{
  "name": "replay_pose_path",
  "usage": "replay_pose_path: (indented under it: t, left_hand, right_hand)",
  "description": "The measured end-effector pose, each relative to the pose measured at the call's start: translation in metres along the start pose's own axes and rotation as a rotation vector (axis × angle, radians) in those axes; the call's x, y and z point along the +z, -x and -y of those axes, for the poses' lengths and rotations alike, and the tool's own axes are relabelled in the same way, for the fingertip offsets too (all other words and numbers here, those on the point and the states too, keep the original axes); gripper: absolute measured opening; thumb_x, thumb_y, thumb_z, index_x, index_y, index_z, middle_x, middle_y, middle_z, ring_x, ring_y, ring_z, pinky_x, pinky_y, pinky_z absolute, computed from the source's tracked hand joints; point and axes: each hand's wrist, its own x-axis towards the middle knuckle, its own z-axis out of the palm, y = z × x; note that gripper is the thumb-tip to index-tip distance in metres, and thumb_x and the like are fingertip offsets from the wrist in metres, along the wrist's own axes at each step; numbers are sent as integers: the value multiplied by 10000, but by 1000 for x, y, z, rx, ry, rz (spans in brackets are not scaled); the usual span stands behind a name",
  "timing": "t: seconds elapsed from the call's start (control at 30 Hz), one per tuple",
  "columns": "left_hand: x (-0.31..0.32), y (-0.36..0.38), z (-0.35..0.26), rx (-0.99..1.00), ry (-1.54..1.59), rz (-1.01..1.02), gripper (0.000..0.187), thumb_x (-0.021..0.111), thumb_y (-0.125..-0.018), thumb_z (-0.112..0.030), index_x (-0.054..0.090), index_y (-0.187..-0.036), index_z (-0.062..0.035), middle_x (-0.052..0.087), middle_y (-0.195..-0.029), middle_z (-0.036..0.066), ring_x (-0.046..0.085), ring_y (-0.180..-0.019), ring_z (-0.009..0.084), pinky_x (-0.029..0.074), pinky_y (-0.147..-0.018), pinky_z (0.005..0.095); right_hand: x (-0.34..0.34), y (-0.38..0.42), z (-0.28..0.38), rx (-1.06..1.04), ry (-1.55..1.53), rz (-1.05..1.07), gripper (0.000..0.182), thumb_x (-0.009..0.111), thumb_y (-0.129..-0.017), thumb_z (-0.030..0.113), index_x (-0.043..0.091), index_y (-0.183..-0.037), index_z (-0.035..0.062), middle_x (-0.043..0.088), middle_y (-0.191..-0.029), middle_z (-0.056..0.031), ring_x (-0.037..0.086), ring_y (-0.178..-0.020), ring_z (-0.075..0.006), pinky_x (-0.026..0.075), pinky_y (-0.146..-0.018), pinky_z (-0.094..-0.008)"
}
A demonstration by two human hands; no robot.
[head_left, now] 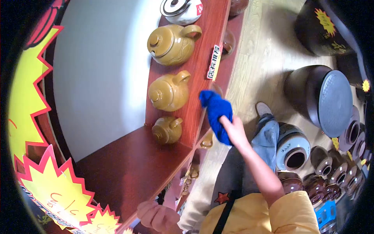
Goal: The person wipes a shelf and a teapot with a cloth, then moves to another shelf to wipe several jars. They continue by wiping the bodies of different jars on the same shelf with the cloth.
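My right hand (233, 130) is closed around a blue cloth (218, 113), which hangs over the front edge of a red-brown wooden shelf (196, 87). Low on the left, my left hand (157, 217) is curled near the shelf's lower edge, and nothing shows in its fingers. Along the shelf stand several lidded ochre pots with handles: a large pot (171, 45), a middle pot (168, 91) and a small pot (166, 130). Beyond them is a white pot (181, 11) with a dark-ringed lid. The cloth is apart from the pots.
A price sign (213, 63) is fixed to the shelf front. Yellow starburst signs (58, 191) stand close on the left. On the wooden floor at right are a large dark jar (306, 91) with a grey lid, a pale blue jar (290, 150) and several brown jars (321, 160).
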Motion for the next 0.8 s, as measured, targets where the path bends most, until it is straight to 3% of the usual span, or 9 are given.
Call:
replay_pose_path:
  t: [0.17,0.2,0.33,0.47,0.53,0.6,0.7,0.73,0.8]
  left_hand:
    - [-2,4,-10,-58,120,182,39,518,-813,-127,507,-849,-116,449,-805,25,487,-725,194,437,-575,311]
    - [-1,6,-10,-58,118,188,39,518,-813,-127,507,-849,-116,449,-805,25,487,-725,194,437,-575,311]
    - [-7,11,-8,-90,131,259,32,522,-803,-126,504,-820,-107,455,-814,34,498,-728,203,451,-577,316]
    - [-7,18,-8,-184,114,208,39,509,-758,-90,509,-795,-101,465,-807,43,497,-703,210,451,-561,319]
    - [-3,13,-12,-189,150,181,44,524,-785,-125,515,-770,-84,467,-786,61,491,-691,222,443,-574,340]
    - [-3,5,-17,-189,172,156,116,539,-812,-161,520,-745,-68,469,-766,79,485,-679,234,435,-586,360]
    - [-13,-8,-25,-150,132,253,92,536,-801,-142,540,-766,-56,488,-761,86,491,-676,235,438,-584,356]
    - [-14,-8,-27,-171,191,217,61,526,-740,-90,563,-779,-63,497,-766,73,501,-668,224,444,-573,340]
    - [-20,-14,-37,-214,226,170,137,517,-679,-39,586,-792,-69,506,-770,59,511,-661,213,449,-563,325]
  right_hand:
    - [29,-60,-12,201,-326,-96,499,507,-796,422,605,-953,-41,637,-895,-218,611,-874,-315,440,-798,-379]
    - [52,-85,-50,222,-171,-86,500,491,-810,428,606,-951,-37,639,-892,-209,605,-889,-309,436,-809,-378]
    - [88,-68,-74,235,-337,-148,517,471,-820,443,605,-943,-40,636,-893,-217,608,-883,-305,438,-814,-375]
    - [93,-6,-76,262,-223,7,362,492,-848,329,606,-899,-11,617,-791,-116,598,-672,-194,475,-613,-339]
    - [123,7,-129,308,-163,52,406,475,-843,371,605,-879,-12,596,-777,-52,571,-731,-157,458,-664,-331]
    - [126,35,-125,353,-425,136,404,493,-831,369,614,-906,-9,608,-798,-69,576,-739,-172,461,-678,-327]
    - [119,61,-114,284,-181,315,353,521,-816,373,612,-892,40,601,-790,-55,562,-721,-174,456,-720,-301]
    - [113,64,-112,274,-171,334,353,521,-816,373,612,-892,40,601,-790,-55,562,-721,-174,456,-720,-301]
    - [100,74,-105,276,-176,727,347,533,-804,388,611,-879,59,607,-800,-57,569,-728,-168,451,-721,-297]
